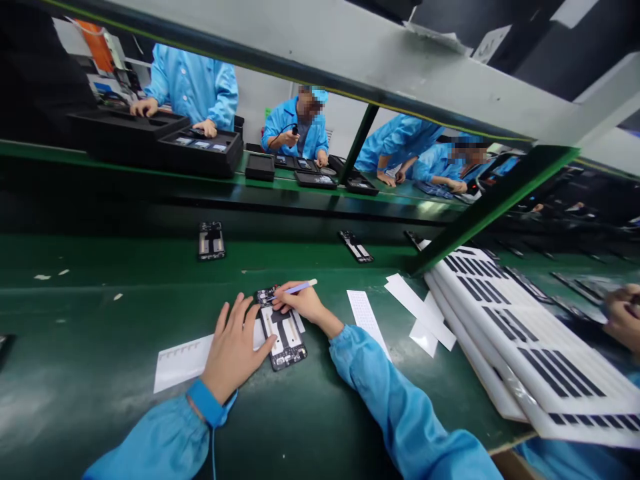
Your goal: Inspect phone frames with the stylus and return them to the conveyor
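A phone frame (283,333) with exposed boards lies on the green bench between my hands, tilted slightly. Under it sits a white paper strip (181,363) that sticks out to the left. My left hand (239,347) rests spread along the phone's left side, its thumb reaching over the lower part. Around a pale purple pen-like tool (299,287) the fingers of my right hand (305,303) are closed. The tool's tip is at the top end of the phone, partly hidden by the fingers. A blue wrist strap (207,402) circles my left wrist.
Other phone frames lie along the bench's far side, one at left (211,241) and one at centre (355,247). Paper label sheets (367,320) lie right of my arm. White foam trays (505,327) with dark strips stand beyond, beside a green post (495,207). Co-workers sit opposite.
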{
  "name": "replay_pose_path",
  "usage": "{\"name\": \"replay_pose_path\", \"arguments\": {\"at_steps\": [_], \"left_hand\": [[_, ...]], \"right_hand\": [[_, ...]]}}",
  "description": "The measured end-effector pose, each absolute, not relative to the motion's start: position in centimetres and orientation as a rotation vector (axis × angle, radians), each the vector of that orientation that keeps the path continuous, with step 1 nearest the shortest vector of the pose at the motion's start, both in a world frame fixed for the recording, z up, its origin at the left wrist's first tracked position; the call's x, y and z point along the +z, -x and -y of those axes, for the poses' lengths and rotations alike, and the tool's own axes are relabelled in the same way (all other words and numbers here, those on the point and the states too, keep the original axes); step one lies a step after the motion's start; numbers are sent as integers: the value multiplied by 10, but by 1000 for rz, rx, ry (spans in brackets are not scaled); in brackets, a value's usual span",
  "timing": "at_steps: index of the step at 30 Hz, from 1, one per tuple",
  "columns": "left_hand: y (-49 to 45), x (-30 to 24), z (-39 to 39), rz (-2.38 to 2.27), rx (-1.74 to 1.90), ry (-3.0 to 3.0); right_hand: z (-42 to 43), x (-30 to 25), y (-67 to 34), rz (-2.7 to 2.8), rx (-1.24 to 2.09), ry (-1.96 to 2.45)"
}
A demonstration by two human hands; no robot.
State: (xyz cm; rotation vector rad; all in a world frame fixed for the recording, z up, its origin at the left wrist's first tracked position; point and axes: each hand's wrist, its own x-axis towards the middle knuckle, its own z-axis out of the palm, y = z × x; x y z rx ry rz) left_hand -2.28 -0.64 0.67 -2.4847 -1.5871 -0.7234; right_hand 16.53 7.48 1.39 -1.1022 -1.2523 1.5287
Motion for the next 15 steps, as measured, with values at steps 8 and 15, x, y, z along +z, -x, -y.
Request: {"name": "replay_pose_path", "arguments": {"at_steps": [8, 15], "left_hand": [[22, 6, 10, 1622, -662, 2489], [23, 4, 8, 1638, -657, 2497]], "right_hand": [[-70, 13, -170, 1322, 1511, 1152], [-71, 14, -167, 1382, 1472, 1181]]}}
